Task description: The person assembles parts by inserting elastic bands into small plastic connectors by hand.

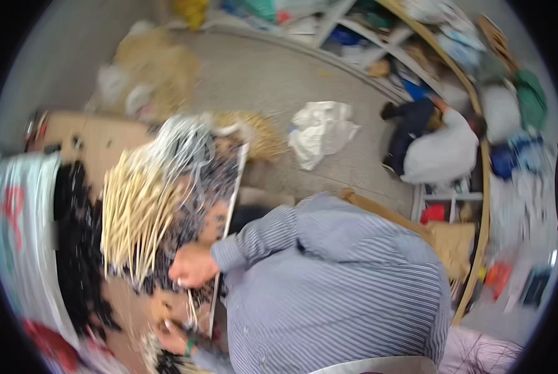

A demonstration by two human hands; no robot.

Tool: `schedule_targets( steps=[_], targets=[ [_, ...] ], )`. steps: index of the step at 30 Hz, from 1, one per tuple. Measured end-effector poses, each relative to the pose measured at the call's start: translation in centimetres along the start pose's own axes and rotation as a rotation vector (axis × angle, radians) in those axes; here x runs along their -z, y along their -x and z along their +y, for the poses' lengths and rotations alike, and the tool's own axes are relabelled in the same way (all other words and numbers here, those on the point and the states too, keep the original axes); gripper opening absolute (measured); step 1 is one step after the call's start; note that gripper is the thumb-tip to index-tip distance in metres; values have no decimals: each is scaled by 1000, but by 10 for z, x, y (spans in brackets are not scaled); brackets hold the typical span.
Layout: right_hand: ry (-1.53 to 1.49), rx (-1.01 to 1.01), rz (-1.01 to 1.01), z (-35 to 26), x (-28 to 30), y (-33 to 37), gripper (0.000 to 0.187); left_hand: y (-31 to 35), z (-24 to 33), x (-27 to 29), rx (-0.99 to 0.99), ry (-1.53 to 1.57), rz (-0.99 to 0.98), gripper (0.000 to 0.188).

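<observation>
My right hand [193, 265] is curled closed over the near edge of the work table [120, 305]. What its fingers hold is too blurred to tell. Below it, by the edge, thin pale sticks [193, 310] stand out. My left hand [173, 340], with a green band at the wrist, bends its fingers together low on the table; whatever is in them cannot be made out. Next to it lies a bunch of pale sticks [149, 349]. Beyond my right hand, a large bundle of pale yellow sticks [138, 218] rests on scattered small dark pieces [213, 181].
A grey-white bundle of strands [182, 143] tops the sticks. Black pieces [76, 249] are heaped along the far side, beside white plastic sacks [26, 230]. A crumpled white sack [322, 132] lies on the floor. Another person [444, 146] crouches by the shelves [391, 47].
</observation>
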State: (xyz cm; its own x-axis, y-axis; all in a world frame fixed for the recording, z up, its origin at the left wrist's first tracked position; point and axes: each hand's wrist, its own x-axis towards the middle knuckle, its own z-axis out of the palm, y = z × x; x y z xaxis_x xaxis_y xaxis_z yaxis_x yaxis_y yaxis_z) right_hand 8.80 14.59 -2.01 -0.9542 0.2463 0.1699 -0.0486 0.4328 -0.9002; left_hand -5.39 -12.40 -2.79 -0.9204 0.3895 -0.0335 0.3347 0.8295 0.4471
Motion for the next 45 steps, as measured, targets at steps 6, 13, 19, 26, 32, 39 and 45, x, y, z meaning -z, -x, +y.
schedule_targets(
  steps=[6, 13, 19, 26, 32, 39, 45],
  targets=[
    [-99, -193, -82, 5, 24, 5, 20, -3, 52, -3, 16, 213, 107, 16],
    [-172, -278, -115, 1, 14, -5, 18, -28, 52, 3, 36, 110, 215, 16],
    [-136, -306, -136, -9, 19, -12, 17, -73, 53, -33, -79, 299, 196, 25],
    [-41, -134, 22, 21, -6, -20, 20, -95, 27, -51, -176, 518, 134, 35],
    [21, -266, 220, 21, 4, -13, 15, -71, 71, -44, -329, 663, -247, 17],
    [27, -148, 402, 16, -4, -2, 16, -7, 170, -32, -336, 782, -228, 17],
    [367, 115, 364, 1, 3, 9, 16, 3, 178, -41, -11, 926, -220, 25]
  ],
)
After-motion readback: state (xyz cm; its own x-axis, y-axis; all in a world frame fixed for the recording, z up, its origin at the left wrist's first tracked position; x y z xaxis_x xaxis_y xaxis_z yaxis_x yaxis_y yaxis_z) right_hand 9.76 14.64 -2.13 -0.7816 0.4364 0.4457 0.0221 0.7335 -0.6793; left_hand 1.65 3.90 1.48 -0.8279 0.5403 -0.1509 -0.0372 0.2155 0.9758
